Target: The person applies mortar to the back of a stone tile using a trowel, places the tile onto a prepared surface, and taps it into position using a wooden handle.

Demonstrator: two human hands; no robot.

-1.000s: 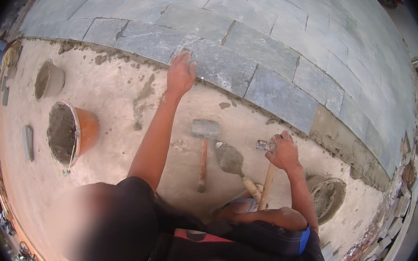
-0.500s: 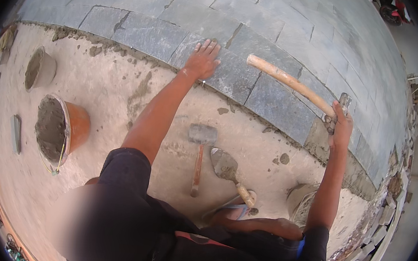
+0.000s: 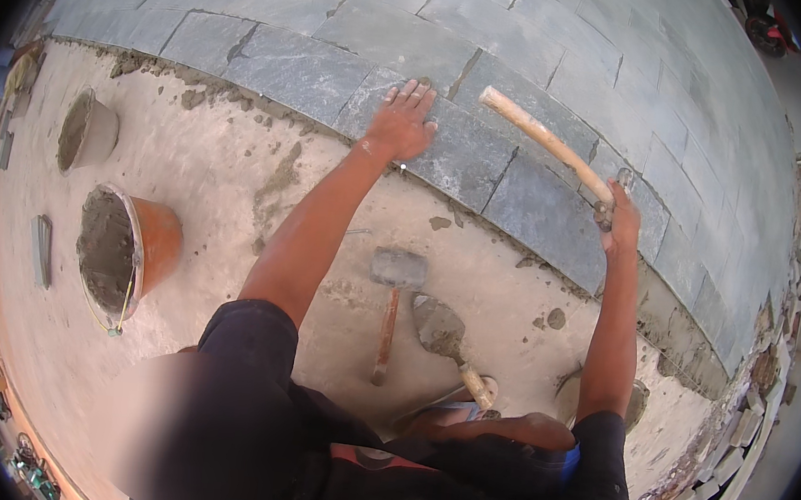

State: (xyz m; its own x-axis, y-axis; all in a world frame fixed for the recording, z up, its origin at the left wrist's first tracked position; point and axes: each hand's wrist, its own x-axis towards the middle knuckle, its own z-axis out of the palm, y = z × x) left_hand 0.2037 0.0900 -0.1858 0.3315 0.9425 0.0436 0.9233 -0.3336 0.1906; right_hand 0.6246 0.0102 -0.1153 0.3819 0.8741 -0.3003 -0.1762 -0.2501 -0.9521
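Note:
My left hand lies flat, fingers spread, on a grey slate tile at the front edge of the paving. My right hand grips a hammer at its metal head end, and the pale wooden handle points away to the upper left. That handle is over the tiles; I cannot tell whether it touches them. Below it is another slate tile in the same front row. On the ground between my arms lie a mallet with a grey head and a pointed trowel smeared with mortar.
An orange bucket of mortar stands at left, with a smaller grey bucket beyond it. Another bucket is partly behind my right forearm. Wet mortar runs along the paving edge at right, near stacked stone pieces.
My right hand has moved left over the front row with the hammer, whose handle now slants more steeply. My left hand stays on its tile. The whole view has shifted slightly.

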